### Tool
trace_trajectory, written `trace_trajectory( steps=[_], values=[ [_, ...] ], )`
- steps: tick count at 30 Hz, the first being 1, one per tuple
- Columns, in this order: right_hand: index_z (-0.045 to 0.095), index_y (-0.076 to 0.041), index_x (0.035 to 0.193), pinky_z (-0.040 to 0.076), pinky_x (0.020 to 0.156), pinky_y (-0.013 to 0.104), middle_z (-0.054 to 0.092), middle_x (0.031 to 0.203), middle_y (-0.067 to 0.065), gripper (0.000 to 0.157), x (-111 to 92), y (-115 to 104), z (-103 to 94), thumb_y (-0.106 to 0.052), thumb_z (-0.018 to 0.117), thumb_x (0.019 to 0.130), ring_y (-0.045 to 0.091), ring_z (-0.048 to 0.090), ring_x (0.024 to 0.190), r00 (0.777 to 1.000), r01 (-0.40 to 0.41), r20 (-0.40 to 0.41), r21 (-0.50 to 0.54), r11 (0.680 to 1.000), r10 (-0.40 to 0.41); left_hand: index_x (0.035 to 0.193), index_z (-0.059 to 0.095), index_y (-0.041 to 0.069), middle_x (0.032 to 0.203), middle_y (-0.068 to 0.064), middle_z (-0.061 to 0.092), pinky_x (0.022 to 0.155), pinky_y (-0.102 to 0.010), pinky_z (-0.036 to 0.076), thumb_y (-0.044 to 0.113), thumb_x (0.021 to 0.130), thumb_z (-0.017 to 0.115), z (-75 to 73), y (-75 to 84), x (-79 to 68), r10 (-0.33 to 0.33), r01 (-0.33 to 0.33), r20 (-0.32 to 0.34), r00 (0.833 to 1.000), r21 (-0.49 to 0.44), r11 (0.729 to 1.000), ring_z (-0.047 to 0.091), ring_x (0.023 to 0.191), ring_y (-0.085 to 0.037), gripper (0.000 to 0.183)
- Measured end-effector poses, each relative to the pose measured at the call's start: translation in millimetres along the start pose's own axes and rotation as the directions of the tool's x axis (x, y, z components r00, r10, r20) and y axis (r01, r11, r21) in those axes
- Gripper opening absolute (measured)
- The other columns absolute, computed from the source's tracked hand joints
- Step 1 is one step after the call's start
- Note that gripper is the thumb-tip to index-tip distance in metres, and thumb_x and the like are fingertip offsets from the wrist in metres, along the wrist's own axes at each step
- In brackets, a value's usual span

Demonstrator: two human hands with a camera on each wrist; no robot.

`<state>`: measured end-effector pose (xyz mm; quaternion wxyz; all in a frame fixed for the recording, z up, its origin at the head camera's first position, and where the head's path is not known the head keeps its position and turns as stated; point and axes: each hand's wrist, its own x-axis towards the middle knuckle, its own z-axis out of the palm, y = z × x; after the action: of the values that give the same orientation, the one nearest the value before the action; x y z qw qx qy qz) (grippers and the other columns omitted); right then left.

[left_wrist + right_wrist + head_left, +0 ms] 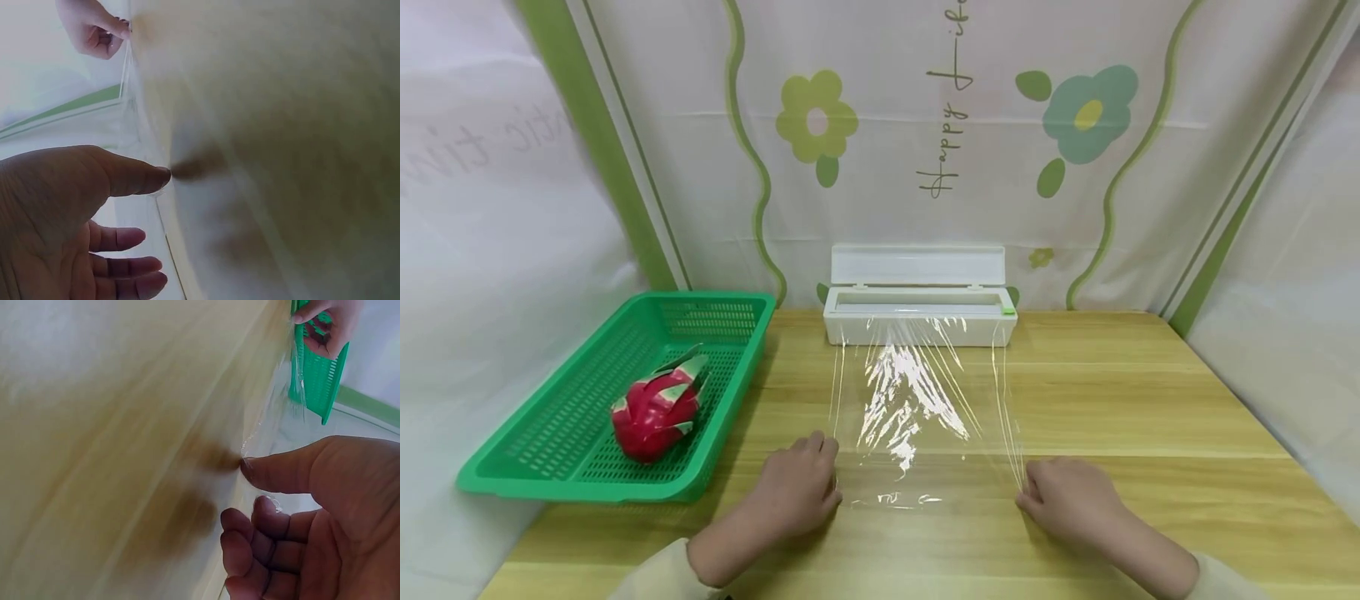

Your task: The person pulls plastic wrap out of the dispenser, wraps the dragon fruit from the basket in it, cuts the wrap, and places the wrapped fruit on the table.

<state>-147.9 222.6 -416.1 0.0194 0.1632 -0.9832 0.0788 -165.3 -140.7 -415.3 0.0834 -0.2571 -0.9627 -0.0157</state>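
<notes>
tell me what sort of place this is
Likely a curtained-off tabletop setup: printed fabric hangs behind and beside a wood-grain table, which holds a green basket and a white film dispenser.

Cloth-lined tabletop nook, homely, kitchen-like; whether inside home or studio, cannot tell. White hangings (880, 200) round wooden table (1112, 383) on three sides, printed with flowers (816, 119), wavy green stripes (763, 183), "Happy" lettering (938, 154). Kitchen goods on top: green plastic basket (722, 425) with dragon fruit (658, 417), white dispenser box (917, 292) with clear film (917, 417) pulled out. Room beyond cloth hidden.
</notes>
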Motion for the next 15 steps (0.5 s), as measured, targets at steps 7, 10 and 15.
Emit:
trace_trajectory(
  steps=[7, 10, 15],
  values=[
    [0.054, -0.009, 0.093, 0.042, 0.048, 0.032, 0.053, 0.077, -0.003, 0.042, 4, 0, -2.2, -0.032, 0.083, 0.074, 0.014, 0.051, 0.065, 1.000, -0.006, -0.027, -0.002, 1.000, 0.006, 0.117, 0.052, 0.004, 0.114, -0.016, 0.054, 0.075, -0.046, 0.051, 0.037, 0.075, 0.078, 3.5, -1.6, 2.2, 0.076, -0.073, -0.047, 0.996, 0.056, 0.996, 0.056, 0.094, -0.030, 0.059],
    [0.055, 0.001, 0.115, 0.052, 0.064, 0.041, 0.060, 0.102, 0.011, 0.063, 7, 3, -2.1, -0.032, 0.085, 0.071, 0.026, 0.060, 0.088, 0.996, 0.048, -0.070, -0.038, 0.998, -0.050, 0.130, 0.050, 0.005, 0.138, -0.021, 0.047, 0.091, -0.054, 0.045, 0.037, 0.076, 0.077, 4.3, -4.1, 3.3, 0.124, -0.120, -0.051, 0.991, 0.069, 0.990, 0.051, 0.116, -0.037, 0.069],
    [0.046, 0.006, 0.135, 0.044, 0.095, 0.055, 0.047, 0.137, 0.024, 0.081, 13, 10, 0.0, -0.030, 0.084, 0.072, 0.041, 0.047, 0.124, 0.968, 0.229, -0.092, -0.073, 0.971, -0.235, 0.132, 0.052, 0.007, 0.144, -0.018, 0.044, 0.102, -0.058, 0.035, 0.038, 0.078, 0.075, 3.9, -10.2, 5.7, 0.195, -0.193, -0.022, 0.981, 0.059, 0.979, 0.044, 0.128, -0.039, 0.066]
  ],
)
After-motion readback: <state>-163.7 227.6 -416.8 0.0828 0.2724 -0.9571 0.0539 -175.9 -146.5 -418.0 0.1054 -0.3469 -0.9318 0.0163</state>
